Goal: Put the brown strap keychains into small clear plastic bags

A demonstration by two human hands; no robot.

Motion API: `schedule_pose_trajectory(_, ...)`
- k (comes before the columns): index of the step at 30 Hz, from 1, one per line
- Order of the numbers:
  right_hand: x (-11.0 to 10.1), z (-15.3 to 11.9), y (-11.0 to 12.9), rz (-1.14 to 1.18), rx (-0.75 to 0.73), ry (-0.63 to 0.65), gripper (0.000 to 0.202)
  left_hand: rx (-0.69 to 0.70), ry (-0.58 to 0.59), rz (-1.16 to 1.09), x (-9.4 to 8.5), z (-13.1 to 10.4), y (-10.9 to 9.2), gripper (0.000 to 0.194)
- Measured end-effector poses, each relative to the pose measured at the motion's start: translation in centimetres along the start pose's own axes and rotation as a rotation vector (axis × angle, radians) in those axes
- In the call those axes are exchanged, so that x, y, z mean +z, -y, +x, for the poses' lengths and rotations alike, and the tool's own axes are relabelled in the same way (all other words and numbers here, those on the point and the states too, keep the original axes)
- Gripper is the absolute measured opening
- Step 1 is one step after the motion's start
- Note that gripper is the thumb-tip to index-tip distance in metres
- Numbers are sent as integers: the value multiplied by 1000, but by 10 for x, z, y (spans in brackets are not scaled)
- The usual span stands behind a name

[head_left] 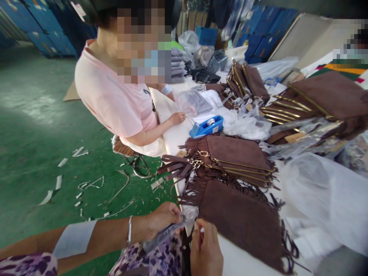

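Plastic (186, 217), clear and crumpled, is right there at the lower centre, by the edge of the white counter (237, 255), and the left hand (162, 220) has it, fingers closed in a pinch! Over to the right hand (206, 247), just beside: fingers curled in tight, a small white piece (202, 230) showing between them; whether it grips the clear film too, I can't tell. A fringed brown bag (240, 220) lies flat next to that hand, and above it sits a stack of brown bags (235, 155). Up at upper centre, a blue tape dispenser (206, 127), near a seated person in pink (115, 96).
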State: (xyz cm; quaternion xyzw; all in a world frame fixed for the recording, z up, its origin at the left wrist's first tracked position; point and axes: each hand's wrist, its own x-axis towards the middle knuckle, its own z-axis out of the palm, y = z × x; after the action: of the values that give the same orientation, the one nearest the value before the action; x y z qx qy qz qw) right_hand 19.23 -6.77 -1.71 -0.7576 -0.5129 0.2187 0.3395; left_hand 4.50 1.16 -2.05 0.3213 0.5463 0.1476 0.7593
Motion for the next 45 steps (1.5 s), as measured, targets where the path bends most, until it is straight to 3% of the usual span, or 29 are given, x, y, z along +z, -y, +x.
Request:
schedule_pose_trajectory(4, 17, -29, 3, 330, 431, 214, 35, 81, 23, 16, 1, -1, 3, 35)
schedule_pose_trajectory(9, 35, -26, 15, 575, 569, 246, 39, 137, -44, -10, 2, -2, 13, 35)
schedule_pose_trajectory(15, 35, -20, 15, 643, 593, 311, 37, 120, -102, 14, -2, -4, 15, 28)
schedule_pose_trajectory(22, 44, -28, -4, 673, 608, 337, 38, 281, -96, 264, -8, -16, 22, 18)
schedule_pose_trajectory(27, 46, -30, -10, 688, 583, 342, 34, 256, -55, 195, -3, -22, 21, 27)
schedule_pose_trajectory(35, 38, -26, 4, 569, 538, 322, 34, 247, -61, 123, -6, -16, 23, 18)
schedule_pose_trajectory(41, 39, -28, 4, 689, 577, 372, 43, 369, -155, 510, -11, -23, 19, 11)
schedule_pose_trajectory(45, 42, -28, 3, 705, 592, 424, 54, 500, -151, 768, -14, -29, 22, 13)
